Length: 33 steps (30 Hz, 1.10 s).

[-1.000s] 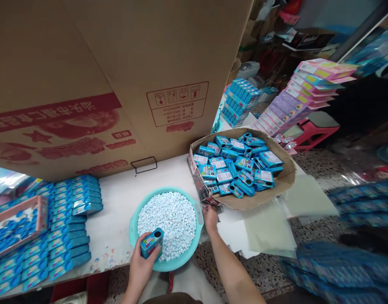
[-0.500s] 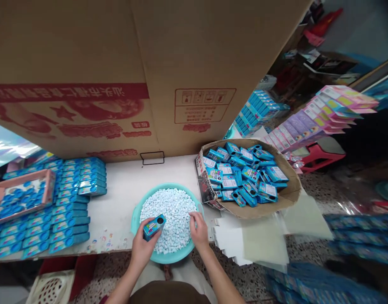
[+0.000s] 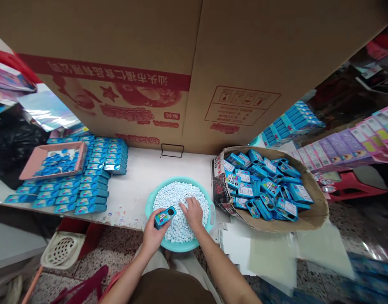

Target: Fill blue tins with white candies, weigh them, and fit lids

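My left hand (image 3: 154, 234) is wrapped round a small blue candy box (image 3: 165, 216) with a round dark opening at one end. It holds this box tilted over the near left part of a turquoise basin (image 3: 149, 207). Small pale candies (image 3: 175, 192) fill the basin. My right hand (image 3: 194, 214) reaches over the middle of the candies, its fingers somewhat apart and touching the heap. Nothing shows between them, though the fingertips are partly hidden.
Right of the basin, a cut-down carton (image 3: 317, 211) holds many blue boxes (image 3: 270, 185). Stacked blue boxes (image 3: 92, 196) stand at the left, with a pink tray (image 3: 29, 164) of blue caps on top. A large cardboard box (image 3: 194, 55) rises behind the white table (image 3: 138, 169).
My right hand has moved left from the basin's right rim to the middle of the candies, its fingers spreading. My left hand still holds the blue box. The view has turned left.
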Available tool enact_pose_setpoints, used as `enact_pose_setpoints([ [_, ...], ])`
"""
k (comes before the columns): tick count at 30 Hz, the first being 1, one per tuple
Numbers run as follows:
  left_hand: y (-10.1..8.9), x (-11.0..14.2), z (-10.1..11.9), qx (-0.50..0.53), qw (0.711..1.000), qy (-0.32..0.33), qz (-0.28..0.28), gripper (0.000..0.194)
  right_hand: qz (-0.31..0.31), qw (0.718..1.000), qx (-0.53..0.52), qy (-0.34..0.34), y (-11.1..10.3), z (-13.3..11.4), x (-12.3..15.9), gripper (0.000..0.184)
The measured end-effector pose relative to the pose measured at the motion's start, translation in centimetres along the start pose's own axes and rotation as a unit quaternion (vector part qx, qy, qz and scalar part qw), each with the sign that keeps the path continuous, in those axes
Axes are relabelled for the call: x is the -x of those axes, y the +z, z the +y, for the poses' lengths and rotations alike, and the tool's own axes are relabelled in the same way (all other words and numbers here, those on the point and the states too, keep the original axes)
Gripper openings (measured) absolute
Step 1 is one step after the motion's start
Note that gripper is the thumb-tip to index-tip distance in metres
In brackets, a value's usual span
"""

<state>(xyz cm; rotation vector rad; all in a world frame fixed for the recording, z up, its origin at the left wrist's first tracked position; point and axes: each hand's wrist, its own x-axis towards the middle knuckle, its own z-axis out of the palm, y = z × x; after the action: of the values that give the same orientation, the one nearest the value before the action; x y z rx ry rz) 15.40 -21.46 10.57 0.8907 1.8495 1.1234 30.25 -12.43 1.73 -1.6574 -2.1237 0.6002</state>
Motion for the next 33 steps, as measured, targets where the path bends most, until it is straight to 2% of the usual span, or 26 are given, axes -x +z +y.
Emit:
enact_pose_setpoints([
  [4, 0.0, -0.1, -0.4, -0.007, 1.000, 0.016, -0.007, 0.041, -0.025, 0.993, -0.084, 0.082, -0.1, -0.4, -0.1, 0.038],
  [7, -0.2, -0.3, -0.4, -0.022, 0.999, 0.029, -0.021, 0.038, -0.027, 0.962, -0.218, 0.160, -0.4, -1.3, -0.7, 0.041],
  [9, -0.3, -0.4, -0.4, -0.037, 0.998, 0.041, -0.030, 0.036, -0.029, 0.906, -0.349, 0.237, -0.7, -2.1, -1.1, 0.044],
  [12, -0.5, -0.5, -0.5, -0.066, 0.995, 0.066, -0.036, 0.033, -0.048, 0.762, -0.539, 0.356, -1.7, -3.2, -1.6, 0.043],
  [14, -0.4, -0.5, -0.5, -0.088, 0.991, 0.088, -0.041, 0.032, -0.065, 0.676, -0.629, 0.379, -2.6, -3.8, -1.8, 0.038],
  [16, -0.3, -0.4, -0.4, -0.110, 0.986, 0.113, -0.057, 0.034, -0.077, 0.622, -0.687, 0.366, -3.6, -4.3, -1.9, 0.034],
  [18, 0.1, -0.3, -0.3, -0.129, 0.979, 0.135, -0.075, 0.038, -0.077, 0.594, -0.721, 0.349, -4.4, -4.7, -1.9, 0.031],
  [22, 1.1, 0.0, -0.2, -0.132, 0.976, 0.151, -0.083, 0.037, -0.008, 0.582, -0.741, 0.336, -5.5, -6.1, -1.5, 0.027],
  [25, 1.7, 0.2, -0.3, -0.111, 0.984, 0.123, -0.073, 0.035, 0.035, 0.586, -0.738, 0.332, -6.1, -7.3, -1.0, 0.027],
  [28, 2.0, 0.2, 0.0, -0.108, 0.986, 0.110, -0.063, 0.036, 0.028, 0.603, -0.733, 0.314, -6.5, -8.1, -0.8, 0.028],
  [31, 2.0, 0.0, 0.7, -0.153, 0.970, 0.165, -0.090, 0.043, 0.020, 0.632, -0.717, 0.294, -6.8, -8.4, -0.8, 0.028],
  [33, 2.1, -0.3, 1.2, -0.163, 0.966, 0.172, -0.103, 0.045, 0.023, 0.638, -0.715, 0.286, -6.9, -8.2, -0.9, 0.027],
])
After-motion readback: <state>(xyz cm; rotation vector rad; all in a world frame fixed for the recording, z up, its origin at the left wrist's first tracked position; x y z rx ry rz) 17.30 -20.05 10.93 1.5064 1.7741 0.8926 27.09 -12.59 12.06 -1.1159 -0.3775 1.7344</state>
